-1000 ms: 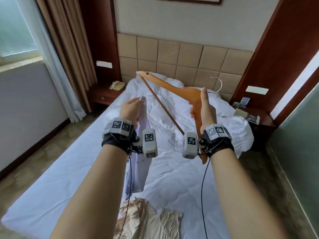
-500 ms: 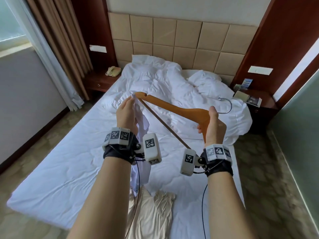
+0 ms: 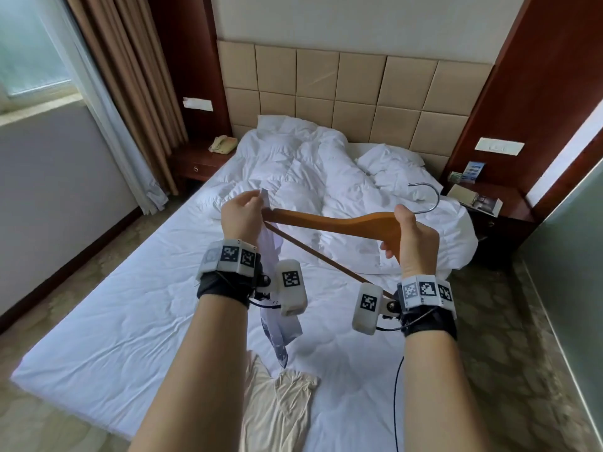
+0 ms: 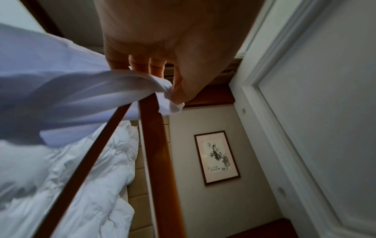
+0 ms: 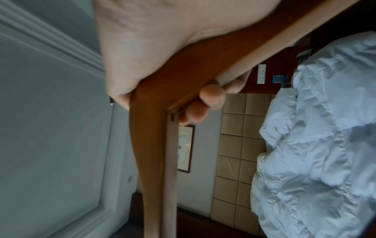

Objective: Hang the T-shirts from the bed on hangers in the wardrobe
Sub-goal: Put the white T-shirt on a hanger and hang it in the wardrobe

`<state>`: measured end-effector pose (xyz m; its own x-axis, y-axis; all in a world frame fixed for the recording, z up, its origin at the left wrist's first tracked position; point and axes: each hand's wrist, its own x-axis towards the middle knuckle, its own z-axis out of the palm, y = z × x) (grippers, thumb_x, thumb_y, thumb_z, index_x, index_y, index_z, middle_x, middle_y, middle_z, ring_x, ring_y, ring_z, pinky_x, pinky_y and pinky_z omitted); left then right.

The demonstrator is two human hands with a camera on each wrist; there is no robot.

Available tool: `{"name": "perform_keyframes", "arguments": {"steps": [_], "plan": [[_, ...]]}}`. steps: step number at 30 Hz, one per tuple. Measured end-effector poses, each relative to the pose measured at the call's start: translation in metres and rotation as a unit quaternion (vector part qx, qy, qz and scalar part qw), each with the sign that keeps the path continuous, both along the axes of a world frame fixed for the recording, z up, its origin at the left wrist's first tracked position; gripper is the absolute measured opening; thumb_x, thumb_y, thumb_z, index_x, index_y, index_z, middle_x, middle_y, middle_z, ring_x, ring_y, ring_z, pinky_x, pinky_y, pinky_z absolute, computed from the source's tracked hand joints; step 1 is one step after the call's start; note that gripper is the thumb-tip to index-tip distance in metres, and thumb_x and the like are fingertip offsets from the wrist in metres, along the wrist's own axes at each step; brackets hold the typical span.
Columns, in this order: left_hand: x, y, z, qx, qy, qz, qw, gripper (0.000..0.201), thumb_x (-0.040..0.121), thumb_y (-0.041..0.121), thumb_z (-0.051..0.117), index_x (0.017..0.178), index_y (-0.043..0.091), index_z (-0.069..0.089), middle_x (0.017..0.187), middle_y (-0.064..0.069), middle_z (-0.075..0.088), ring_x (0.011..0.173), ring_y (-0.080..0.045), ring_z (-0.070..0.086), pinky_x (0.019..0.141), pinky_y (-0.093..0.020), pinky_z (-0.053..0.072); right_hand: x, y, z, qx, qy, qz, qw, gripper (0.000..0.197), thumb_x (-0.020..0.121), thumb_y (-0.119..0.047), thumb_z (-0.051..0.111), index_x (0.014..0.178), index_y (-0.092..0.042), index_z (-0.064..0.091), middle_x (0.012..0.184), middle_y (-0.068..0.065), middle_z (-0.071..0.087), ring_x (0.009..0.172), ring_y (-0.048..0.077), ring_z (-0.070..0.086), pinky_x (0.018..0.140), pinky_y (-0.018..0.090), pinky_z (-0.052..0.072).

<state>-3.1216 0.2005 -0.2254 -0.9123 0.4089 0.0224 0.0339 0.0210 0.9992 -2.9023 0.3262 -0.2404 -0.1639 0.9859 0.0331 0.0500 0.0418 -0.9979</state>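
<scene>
Left hand [image 3: 243,215] pinching white T-shirt [image 3: 280,324], right hand [image 3: 412,236] gripping wooden hanger [image 3: 329,221]: feed hanger's end through the neck, keep collar stretched.

Bed [image 3: 130,321]: rumpled white duvet [image 3: 310,164], beige T-shirt [image 3: 277,409] at foot.

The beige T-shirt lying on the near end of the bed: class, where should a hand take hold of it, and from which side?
Judging by its pose, pinch the beige T-shirt at its upper edge, coming down from above: it lies crumpled flat on the bed, so no side gives purchase.
</scene>
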Motion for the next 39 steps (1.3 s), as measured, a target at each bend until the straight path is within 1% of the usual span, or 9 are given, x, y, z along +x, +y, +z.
{"name": "perform_keyframes", "arguments": {"steps": [3, 7, 10, 16, 21, 27, 31, 35, 39], "plan": [[0.011, 0.004, 0.000, -0.074, 0.063, -0.018, 0.995, 0.023, 0.085, 0.026, 0.066, 0.102, 0.016, 0.078, 0.103, -0.009, 0.074, 0.103, -0.028, 0.067, 0.095, -0.040, 0.053, 0.004, 0.003, 0.002, 0.021, -0.001, 0.027, 0.999, 0.054, 0.087, -0.051, 0.061, 0.061, -0.004, 0.067, 0.059, 0.019, 0.066, 0.052, 0.025, 0.058, 0.058, 0.032, 0.045], [0.026, 0.012, -0.001, -0.165, 0.155, -0.038, 0.973, 0.020, 0.094, 0.025, 0.064, 0.108, 0.019, 0.077, 0.111, -0.005, 0.073, 0.107, -0.022, 0.065, 0.092, -0.030, 0.049, 0.015, 0.010, 0.002, 0.049, -0.004, 0.077, 0.996, 0.057, 0.091, -0.054, 0.061, 0.064, -0.004, 0.068, 0.058, 0.019, 0.065, 0.051, 0.022, 0.056, 0.057, 0.031, 0.045], [0.039, 0.019, 0.001, -0.201, 0.192, -0.060, 0.959, 0.021, 0.094, 0.016, 0.060, 0.104, 0.021, 0.077, 0.103, 0.001, 0.072, 0.103, -0.018, 0.064, 0.080, -0.022, 0.040, 0.021, 0.018, 0.002, 0.063, 0.011, 0.113, 0.992, 0.053, 0.091, -0.054, 0.061, 0.067, -0.008, 0.069, 0.057, 0.016, 0.064, 0.052, 0.022, 0.054, 0.056, 0.029, 0.044], [0.056, 0.029, 0.002, -0.247, 0.232, -0.095, 0.936, 0.019, 0.092, 0.016, 0.061, 0.095, 0.024, 0.078, 0.096, 0.002, 0.071, 0.097, -0.015, 0.062, 0.078, -0.023, 0.038, 0.019, 0.024, -0.007, 0.085, 0.016, 0.213, 0.973, 0.063, 0.082, -0.061, 0.063, 0.078, 0.001, 0.062, 0.059, 0.009, 0.062, 0.056, 0.022, 0.053, 0.061, 0.031, 0.045], [0.066, 0.039, 0.004, -0.240, 0.250, -0.120, 0.930, 0.016, 0.091, 0.015, 0.064, 0.091, 0.020, 0.079, 0.085, -0.001, 0.068, 0.089, -0.018, 0.062, 0.078, -0.028, 0.045, 0.012, 0.027, -0.018, 0.117, -0.034, 0.265, 0.957, 0.018, 0.086, -0.028, 0.077, 0.091, -0.017, 0.064, 0.072, -0.004, 0.065, 0.064, 0.012, 0.060, 0.070, 0.027, 0.051], [0.068, 0.051, 0.004, -0.206, 0.221, -0.094, 0.949, 0.009, 0.084, 0.014, 0.069, 0.084, 0.015, 0.078, 0.083, -0.006, 0.074, 0.085, -0.021, 0.068, 0.082, -0.033, 0.054, 0.006, 0.030, -0.023, 0.132, -0.050, 0.272, 0.952, 0.025, 0.084, -0.016, 0.077, 0.104, -0.021, 0.063, 0.090, -0.002, 0.069, 0.087, 0.015, 0.067, 0.084, 0.030, 0.054], [0.063, 0.055, 0.005, -0.174, 0.212, -0.152, 0.950, 0.010, 0.087, 0.011, 0.070, 0.086, 0.016, 0.077, 0.085, -0.005, 0.074, 0.087, -0.018, 0.069, 0.081, -0.031, 0.053, 0.001, 0.030, -0.023, 0.127, -0.054, 0.272, 0.953, 0.026, 0.083, -0.017, 0.080, 0.102, -0.030, 0.067, 0.097, -0.003, 0.071, 0.089, 0.005, 0.067, 0.081, 0.017, 0.051], [0.059, 0.060, 0.007, -0.172, 0.243, -0.192, 0.935, 0.013, 0.090, 0.012, 0.066, 0.087, 0.022, 0.073, 0.093, -0.004, 0.073, 0.089, -0.018, 0.067, 0.084, -0.033, 0.054, -0.008, 0.034, -0.027, 0.151, -0.055, 0.250, 0.955, 0.038, 0.080, -0.012, 0.082, 0.115, -0.015, 0.069, 0.124, 0.000, 0.065, 0.112, 0.019, 0.064, 0.096, 0.030, 0.052], [0.059, 0.060, 0.011, -0.140, 0.256, -0.201, 0.935, 0.014, 0.093, 0.011, 0.061, 0.101, 0.023, 0.061, 0.097, -0.001, 0.064, 0.084, -0.014, 0.063, 0.070, -0.017, 0.048, -0.021, 0.034, -0.029, 0.146, -0.065, 0.246, 0.956, 0.032, 0.081, -0.008, 0.078, 0.108, -0.022, 0.069, 0.105, -0.004, 0.071, 0.099, 0.016, 0.067, 0.091, 0.029, 0.053]]}}
